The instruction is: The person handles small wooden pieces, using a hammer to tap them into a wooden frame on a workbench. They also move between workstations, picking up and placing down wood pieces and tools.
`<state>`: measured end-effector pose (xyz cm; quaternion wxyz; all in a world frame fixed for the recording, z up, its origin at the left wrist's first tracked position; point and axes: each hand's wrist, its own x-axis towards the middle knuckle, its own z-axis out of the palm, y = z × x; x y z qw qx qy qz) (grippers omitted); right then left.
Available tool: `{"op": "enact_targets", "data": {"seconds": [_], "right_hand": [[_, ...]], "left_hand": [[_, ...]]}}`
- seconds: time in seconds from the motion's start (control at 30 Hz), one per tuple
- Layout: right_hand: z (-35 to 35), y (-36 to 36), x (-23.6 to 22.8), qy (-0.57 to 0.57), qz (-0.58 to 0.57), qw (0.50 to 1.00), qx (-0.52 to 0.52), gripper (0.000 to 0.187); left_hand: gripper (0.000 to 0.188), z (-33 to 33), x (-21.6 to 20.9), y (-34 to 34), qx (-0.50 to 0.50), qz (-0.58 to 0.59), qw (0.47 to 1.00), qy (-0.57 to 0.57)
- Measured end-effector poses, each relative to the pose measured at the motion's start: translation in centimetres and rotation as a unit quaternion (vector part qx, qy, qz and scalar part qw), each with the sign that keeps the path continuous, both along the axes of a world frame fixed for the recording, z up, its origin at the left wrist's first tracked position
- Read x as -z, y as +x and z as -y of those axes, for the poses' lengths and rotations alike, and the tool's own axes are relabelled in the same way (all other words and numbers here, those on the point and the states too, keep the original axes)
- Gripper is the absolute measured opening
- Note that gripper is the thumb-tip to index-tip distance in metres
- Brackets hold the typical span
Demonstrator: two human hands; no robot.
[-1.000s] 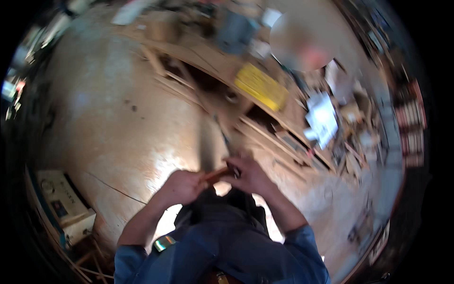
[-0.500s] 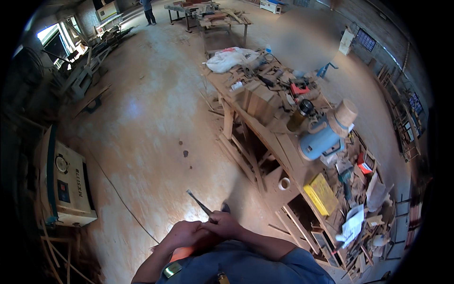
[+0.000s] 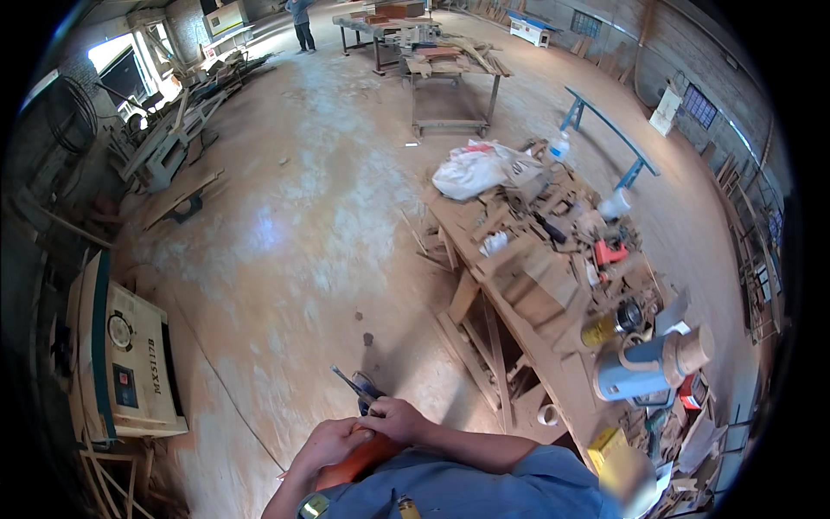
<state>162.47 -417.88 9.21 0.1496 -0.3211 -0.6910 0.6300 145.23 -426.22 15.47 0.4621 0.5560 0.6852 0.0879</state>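
My right hand [image 3: 399, 420] is closed around a slim, dark, chisel-like metal tool [image 3: 347, 381], whose flat tip points forward and left, away from my body. Close against it, my left hand [image 3: 332, 444] has its fingers curled at the upper edge of a bright orange object [image 3: 356, 460] in front of my blue shirt. The orange object's kind is unclear, as the hands and shirt hide part of it. A dark shoe [image 3: 367, 396] shows on the floor just beyond the tool.
A cluttered wooden workbench [image 3: 529, 339] on my right bears a blue thermos jug [image 3: 635, 370], a lidded jar [image 3: 601, 329], wood blocks and a white sack [image 3: 475, 173]. Left stands a cream machine [image 3: 137, 363]; a cable crosses the floor. A person [image 3: 301, 24] stands far off.
The view has shifted, so the bench sits farther right and lower, and more of the far room shows. My hands stay together, with the tool still in the right one.
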Motion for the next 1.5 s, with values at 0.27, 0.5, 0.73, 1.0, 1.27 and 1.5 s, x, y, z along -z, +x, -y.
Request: {"op": "enact_targets", "data": {"seconds": [0.27, 0.5, 0.73, 1.0, 1.27, 1.5], "right_hand": [[-20.2, -11.9, -1.1, 0.019, 0.054, 0.998, 0.023, 0.038], [-36.4, -21.6, -0.6, 0.002, 0.031, 0.997, 0.077, 0.036], [-58.7, -32.3, 0.3, 0.005, 0.000, 0.999, 0.033, 0.038], [-83.9, -42.9, -1.3, 0.077, -0.015, 0.997, -0.024, 0.033], [-108.5, -53.2, -0.8, 0.082, 0.058, 0.994, 0.035, 0.037], [-129.2, -60.8, -3.3, 0.052, 0.111, 0.989, 0.082, 0.024]], "left_hand": [[0.034, -21.3, 1.8, -13.5, 0.101, 0.023, 0.992, 0.067], [0.037, -38.7, 1.7, -23.1, 0.108, 0.045, 0.992, 0.039], [0.034, -59.3, 0.5, -32.4, 0.026, -0.032, 0.998, 0.038], [0.027, -81.5, -0.5, -41.7, -0.064, 0.012, 0.996, 0.054], [0.026, -108.7, 1.1, -53.7, 0.028, 0.038, 0.995, 0.087], [0.031, -132.5, 0.4, -63.0, 0.147, 0.044, 0.984, 0.088]]}}
